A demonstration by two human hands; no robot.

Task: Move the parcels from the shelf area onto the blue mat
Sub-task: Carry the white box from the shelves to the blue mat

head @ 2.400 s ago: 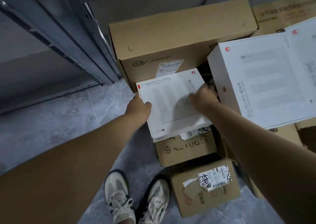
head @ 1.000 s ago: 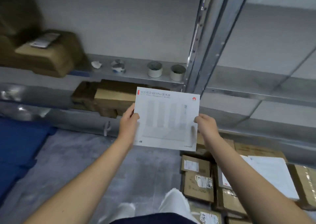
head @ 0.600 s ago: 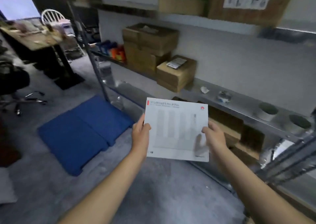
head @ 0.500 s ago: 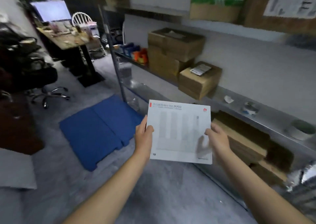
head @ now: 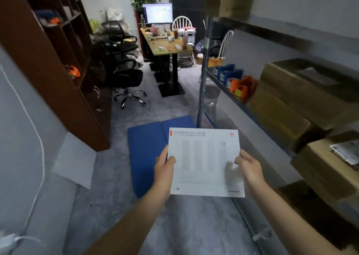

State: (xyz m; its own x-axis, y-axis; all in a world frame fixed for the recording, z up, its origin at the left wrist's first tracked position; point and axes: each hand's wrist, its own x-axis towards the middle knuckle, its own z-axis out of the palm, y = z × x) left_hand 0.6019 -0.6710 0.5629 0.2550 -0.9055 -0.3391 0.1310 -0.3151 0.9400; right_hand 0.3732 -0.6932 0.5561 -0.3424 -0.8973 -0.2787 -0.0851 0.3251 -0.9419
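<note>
Box (head: 204, 163) held level in air, gripped at left edge by left hand (head: 164, 169), at right edge by right hand (head: 247, 167), thumbs on top. Mat (head: 147, 147) seen on floor beyond, partly hidden by box. Box best lowered flat onto mat, released once seated.

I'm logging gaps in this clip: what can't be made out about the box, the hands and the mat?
Head view only.
- The blue mat: its right part is hidden behind the white box.
- The left hand and right hand: thumbs show on top; the fingers are mostly hidden under the box.
- The box's small grey print: too faint to read.
- The label on the shelf carton: blurred, cut by the right edge.
</note>
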